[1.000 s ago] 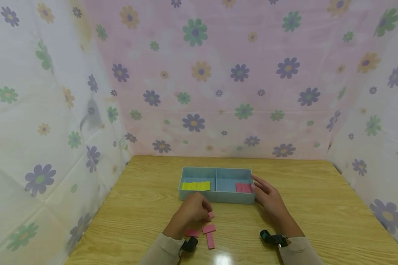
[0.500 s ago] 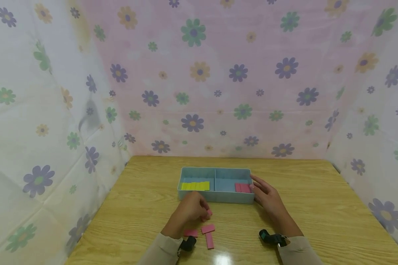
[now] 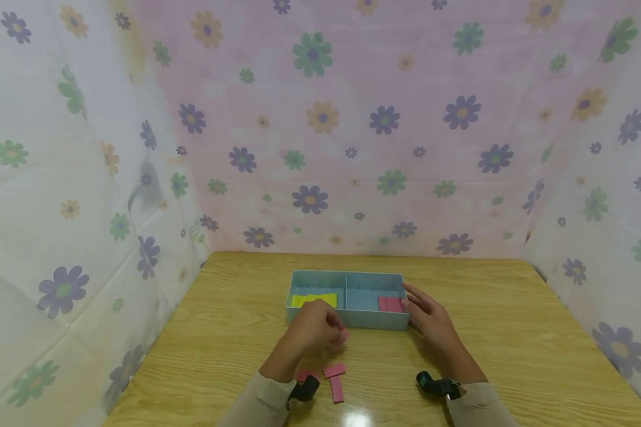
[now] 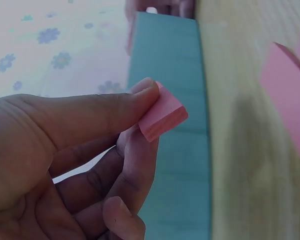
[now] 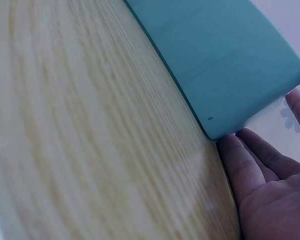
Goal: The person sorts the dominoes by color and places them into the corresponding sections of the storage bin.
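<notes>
- Fingers of the left hand [image 3: 311, 327] pinch one small pink rectangular tile [image 4: 162, 112], closed to its width, before the blue two-compartment plastic tray's front wall [image 3: 376, 320].
- Right hand [image 3: 434, 323] holds the tray's right end.
- Loose pink tiles [image 3: 337, 389] lie farther from the wooden desk's far edge [image 3: 459, 259].
- Lifted too low, the tile could catch the rim and slip.

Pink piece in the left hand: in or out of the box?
Out: the left hand pinches the pink piece outside the box, before its near wall.
</notes>
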A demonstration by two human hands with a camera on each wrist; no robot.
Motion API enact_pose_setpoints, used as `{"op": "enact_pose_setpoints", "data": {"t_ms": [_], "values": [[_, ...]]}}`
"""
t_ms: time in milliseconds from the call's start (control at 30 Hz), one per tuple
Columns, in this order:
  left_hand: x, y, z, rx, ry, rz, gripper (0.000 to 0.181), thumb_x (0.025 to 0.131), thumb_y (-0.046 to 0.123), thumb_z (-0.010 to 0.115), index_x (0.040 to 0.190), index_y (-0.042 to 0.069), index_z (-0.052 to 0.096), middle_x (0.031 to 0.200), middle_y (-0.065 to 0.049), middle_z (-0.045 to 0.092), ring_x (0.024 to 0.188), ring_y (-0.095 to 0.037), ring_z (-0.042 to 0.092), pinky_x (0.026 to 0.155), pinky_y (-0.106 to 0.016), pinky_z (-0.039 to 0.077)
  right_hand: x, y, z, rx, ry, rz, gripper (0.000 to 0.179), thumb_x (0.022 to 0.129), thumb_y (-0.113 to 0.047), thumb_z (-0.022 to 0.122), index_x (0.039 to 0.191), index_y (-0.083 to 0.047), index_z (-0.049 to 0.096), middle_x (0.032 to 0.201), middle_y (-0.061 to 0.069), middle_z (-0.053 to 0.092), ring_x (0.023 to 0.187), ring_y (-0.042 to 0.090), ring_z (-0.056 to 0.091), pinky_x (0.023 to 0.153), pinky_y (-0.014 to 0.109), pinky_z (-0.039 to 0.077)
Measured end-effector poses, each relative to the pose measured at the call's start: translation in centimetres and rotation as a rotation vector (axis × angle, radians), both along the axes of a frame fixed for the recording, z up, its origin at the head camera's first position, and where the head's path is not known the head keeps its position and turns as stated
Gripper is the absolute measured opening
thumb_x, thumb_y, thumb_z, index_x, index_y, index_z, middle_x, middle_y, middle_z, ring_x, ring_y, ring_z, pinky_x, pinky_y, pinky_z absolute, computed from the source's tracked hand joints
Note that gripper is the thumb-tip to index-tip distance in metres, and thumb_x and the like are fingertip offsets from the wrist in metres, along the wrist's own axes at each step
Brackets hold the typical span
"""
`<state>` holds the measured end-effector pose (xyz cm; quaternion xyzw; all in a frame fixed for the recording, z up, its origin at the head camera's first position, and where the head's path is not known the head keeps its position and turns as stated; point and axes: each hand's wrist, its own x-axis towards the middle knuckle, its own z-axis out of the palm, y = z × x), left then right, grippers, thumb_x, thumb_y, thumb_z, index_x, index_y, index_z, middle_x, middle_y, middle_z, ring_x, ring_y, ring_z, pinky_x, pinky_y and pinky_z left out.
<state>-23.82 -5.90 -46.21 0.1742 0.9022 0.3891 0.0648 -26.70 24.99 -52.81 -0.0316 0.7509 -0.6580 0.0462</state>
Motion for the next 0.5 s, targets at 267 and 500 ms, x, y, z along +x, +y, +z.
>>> {"op": "enact_pose_setpoints", "data": {"t_ms": [267,500], "values": [[-0.1,0.4,2.1,0.019,-0.018,-0.015,0.011,0.088,0.01,0.08,0.08,0.018,0.082,0.07,0.012,0.073,0.072,-0.005,0.065,0.06,-0.026,0.053,0.0,0.0,-0.1,0.001,0.006,0.006,0.06,0.104,-0.047,0.059,0.16,-0.032,0.042,0.166,0.015,0.034,0.15,0.035,0.041,0.107,0.041,0.052],[-0.4,0.5,3.4,0.016,-0.01,-0.002,0.005,0.087,0.02,0.085,0.082,0.02,0.082,0.073,0.013,0.074,0.075,-0.007,0.065,0.064,-0.029,0.054,0.0,0.0,-0.2,0.0,-0.001,0.0,0.061,0.103,-0.049,0.06,0.159,-0.034,0.042,0.166,0.014,0.035,0.15,0.035,0.042,0.108,0.042,0.052]]}}
